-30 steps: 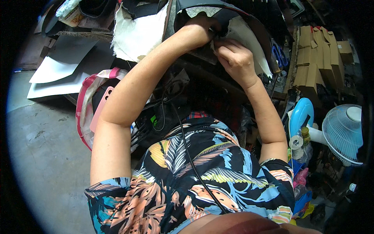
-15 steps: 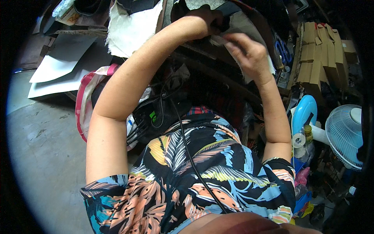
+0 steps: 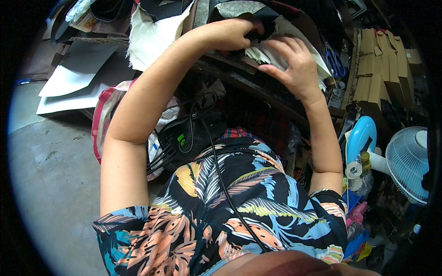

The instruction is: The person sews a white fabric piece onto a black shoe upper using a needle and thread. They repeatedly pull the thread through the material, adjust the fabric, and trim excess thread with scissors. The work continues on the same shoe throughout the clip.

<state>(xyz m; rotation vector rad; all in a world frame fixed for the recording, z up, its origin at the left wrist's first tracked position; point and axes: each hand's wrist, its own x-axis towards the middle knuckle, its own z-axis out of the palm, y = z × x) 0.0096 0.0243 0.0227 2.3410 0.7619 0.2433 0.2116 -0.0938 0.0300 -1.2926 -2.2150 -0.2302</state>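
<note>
At the top of the bench my left hand [image 3: 237, 34] is closed round the edge of a black piece of material [image 3: 266, 17]. Its fingertips are partly hidden by that piece. Just to the right, my right hand [image 3: 297, 64] has its fingers apart and holds nothing. Beneath it lies an off-white cloth [image 3: 301, 39] with a frayed edge, partly covered by the hand. Another frayed off-white cloth [image 3: 156, 37] hangs over the bench edge, left of my left forearm.
Blue-handled scissors [image 3: 335, 63] and stacked cardboard boxes [image 3: 373, 69] are at the right. A fan [image 3: 407, 161] stands below them. White sheets [image 3: 76, 73] lie at the left, beside a pink-rimmed bag [image 3: 99, 124]. A black cable [image 3: 216, 165] runs down my front.
My right hand has opened from a pinch and drawn slightly away from the left. The left hand has stayed at the black material; more of the frayed cloth between the hands now shows.
</note>
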